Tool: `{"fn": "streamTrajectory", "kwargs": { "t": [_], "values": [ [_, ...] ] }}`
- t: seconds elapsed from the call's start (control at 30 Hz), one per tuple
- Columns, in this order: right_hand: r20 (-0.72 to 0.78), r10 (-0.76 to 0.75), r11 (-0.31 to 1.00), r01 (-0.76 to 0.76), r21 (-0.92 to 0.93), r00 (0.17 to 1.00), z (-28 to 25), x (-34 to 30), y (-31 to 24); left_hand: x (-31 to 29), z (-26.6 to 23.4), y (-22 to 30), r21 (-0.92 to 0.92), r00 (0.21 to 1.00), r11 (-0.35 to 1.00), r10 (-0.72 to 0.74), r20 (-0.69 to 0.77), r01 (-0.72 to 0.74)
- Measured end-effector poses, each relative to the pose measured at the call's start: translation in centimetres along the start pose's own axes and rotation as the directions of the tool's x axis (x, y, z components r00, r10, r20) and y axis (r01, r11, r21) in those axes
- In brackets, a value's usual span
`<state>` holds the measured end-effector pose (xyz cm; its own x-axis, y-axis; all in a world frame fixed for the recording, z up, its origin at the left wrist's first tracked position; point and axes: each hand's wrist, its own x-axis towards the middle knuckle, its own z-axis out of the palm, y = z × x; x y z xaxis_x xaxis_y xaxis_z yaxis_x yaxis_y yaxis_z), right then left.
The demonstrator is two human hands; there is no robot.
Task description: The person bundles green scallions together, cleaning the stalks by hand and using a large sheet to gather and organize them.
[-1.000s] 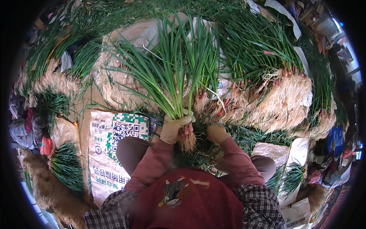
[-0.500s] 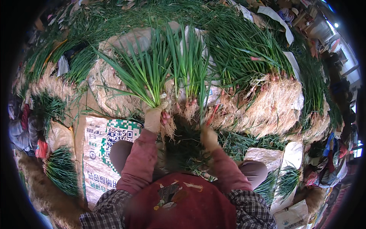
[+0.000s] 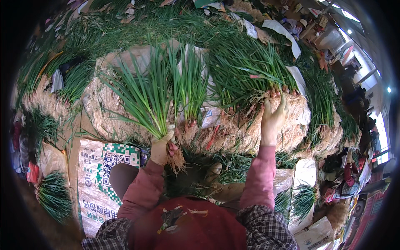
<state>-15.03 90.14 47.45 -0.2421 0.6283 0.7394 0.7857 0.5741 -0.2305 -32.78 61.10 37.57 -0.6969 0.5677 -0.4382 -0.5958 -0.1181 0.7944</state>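
Your right hand is now reaching farther forward, fingers spread, holding nothing visible, bringing the large onion pile's bulbs within grasp; whether it is touching them, I cannot tell. Your left hand is clasping an onion bunch nearby, roots dangling. Loose leaves are bordering the pile's near edge.

Left hand: wrapped round a green onion bunch, leaves fanned upward, pink bulbs and roots hanging below | Right hand: fingers spread over the root end of a larger onion pile | Left: printed white sack, small onion bundle | Right: another small bundle
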Motion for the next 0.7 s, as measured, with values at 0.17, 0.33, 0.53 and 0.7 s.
{"fn": "streamTrajectory", "kwargs": {
  "t": [0.17,0.33,0.53,0.7],
  "values": [
    [0.503,0.216,0.967,-0.115,-0.226,0.837,4.7,5.0,2.1,0.1,0.4,-0.4,-0.072,0.994,0.992,-0.105,0.041,0.108],
    [0.442,-0.161,0.98,0.197,-0.037,0.883,7.1,0.5,-0.9,0.0,-0.3,-0.9,-0.192,0.99,0.971,-0.132,0.051,0.139],
    [0.666,-0.22,0.901,0.411,-0.142,0.713,6.3,-3.2,-8.8,-1.6,-0.3,0.5,-0.175,0.994,0.985,0.01,0.104,0.009],
    [0.883,-0.139,0.901,0.427,-0.075,0.447,9.9,-6.1,-13.2,-1.8,-1.8,1.1,-0.103,0.997,0.995,0.02,0.079,-0.011]
  ]
}}
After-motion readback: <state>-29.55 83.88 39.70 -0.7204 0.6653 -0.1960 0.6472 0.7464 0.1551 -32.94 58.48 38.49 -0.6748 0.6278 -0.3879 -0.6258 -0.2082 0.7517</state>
